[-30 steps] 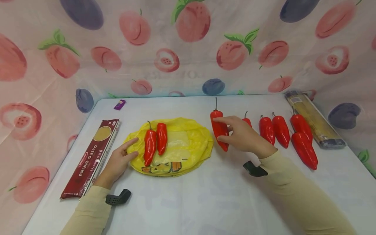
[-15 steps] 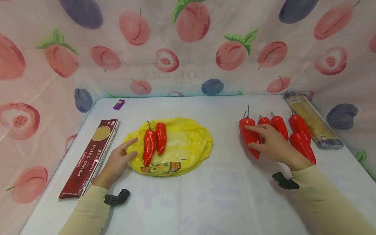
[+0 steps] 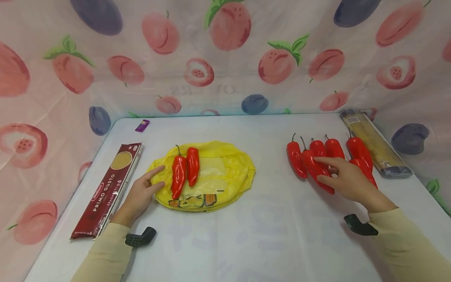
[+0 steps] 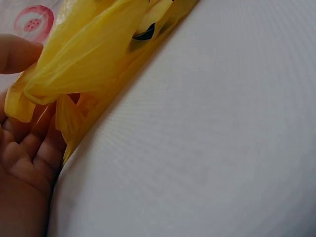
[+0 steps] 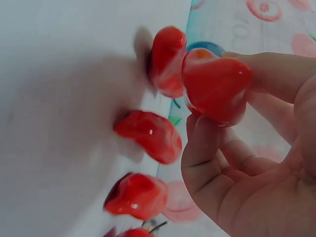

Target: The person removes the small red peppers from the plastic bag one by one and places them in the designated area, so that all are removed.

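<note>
With thumb and fingers, my right hand [image 3: 347, 178] pinches a red pepper [image 3: 313, 166] with a long thin stem, over the right side of the table. The right wrist view shows the blunt end of this pepper [image 5: 217, 86] between the fingertips, with more peppers behind. On the left, my left hand [image 3: 137, 197] rests against the edge of a flat yellow plastic bag [image 3: 229, 176], thumb and forefinger spread apart. Its loose folds [image 4: 84, 69] lie beside the fingers in the left wrist view. Two red peppers, one stemmed [image 3: 178, 176] and one stemless [image 3: 193, 166], lie on the bag.
Several more red peppers, such as the leftmost one [image 3: 296, 158], lie around my right hand. A clear pack of spaghetti [image 3: 375, 143] lies at the far right. A dark red spaghetti pack [image 3: 109, 192] and a small purple packet [image 3: 142, 125] lie on the left.
My right hand has carried the pepper rightward, from beside the yellow bag to the group of peppers on the right. The left hand and bag have stayed in place.
</note>
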Motion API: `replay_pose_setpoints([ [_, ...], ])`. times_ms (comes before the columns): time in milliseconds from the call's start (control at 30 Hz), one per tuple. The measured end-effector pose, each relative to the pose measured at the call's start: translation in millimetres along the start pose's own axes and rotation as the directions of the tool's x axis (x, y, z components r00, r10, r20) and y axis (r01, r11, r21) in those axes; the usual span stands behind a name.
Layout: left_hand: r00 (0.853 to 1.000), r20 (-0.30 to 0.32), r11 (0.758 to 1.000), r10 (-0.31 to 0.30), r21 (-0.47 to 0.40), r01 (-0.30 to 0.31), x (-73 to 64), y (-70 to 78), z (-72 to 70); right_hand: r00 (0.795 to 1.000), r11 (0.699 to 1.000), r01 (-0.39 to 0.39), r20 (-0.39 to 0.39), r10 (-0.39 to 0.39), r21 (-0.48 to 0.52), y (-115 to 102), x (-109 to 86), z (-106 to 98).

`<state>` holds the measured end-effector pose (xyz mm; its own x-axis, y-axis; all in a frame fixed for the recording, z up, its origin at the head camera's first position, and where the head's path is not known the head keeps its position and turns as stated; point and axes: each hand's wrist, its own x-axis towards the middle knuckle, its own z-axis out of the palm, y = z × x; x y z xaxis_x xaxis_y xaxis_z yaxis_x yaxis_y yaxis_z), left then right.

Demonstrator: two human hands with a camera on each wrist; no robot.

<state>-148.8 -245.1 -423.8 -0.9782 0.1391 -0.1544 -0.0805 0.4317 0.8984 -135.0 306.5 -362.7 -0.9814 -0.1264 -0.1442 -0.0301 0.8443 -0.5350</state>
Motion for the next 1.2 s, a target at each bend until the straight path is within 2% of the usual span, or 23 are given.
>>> replay_pose_setpoints([
  [233, 1.0, -0.005, 1.0, 0.008, -0.011, -0.008, -0.4, 0.4, 0.7, 0.999, 0.999, -0.036, -0.025, 0.035, -0.021, 13.2, -9.7, -6.7],
  [600, 1.0, -0.006, 1.0, 0.0, -0.007, 0.0, 0.2, -0.7, 0.9, 0.989, 0.987, -0.149, -0.028, 0.148, -0.058, 35.4, -21.8, -14.3],
  [1200, 1.0, -0.002, 1.0, -0.002, 0.006, 0.002, -0.3, 1.5, 1.1, 0.985, 0.981, -0.17, -0.035, 0.168, -0.097, 54.7, -29.1, -9.7],
])
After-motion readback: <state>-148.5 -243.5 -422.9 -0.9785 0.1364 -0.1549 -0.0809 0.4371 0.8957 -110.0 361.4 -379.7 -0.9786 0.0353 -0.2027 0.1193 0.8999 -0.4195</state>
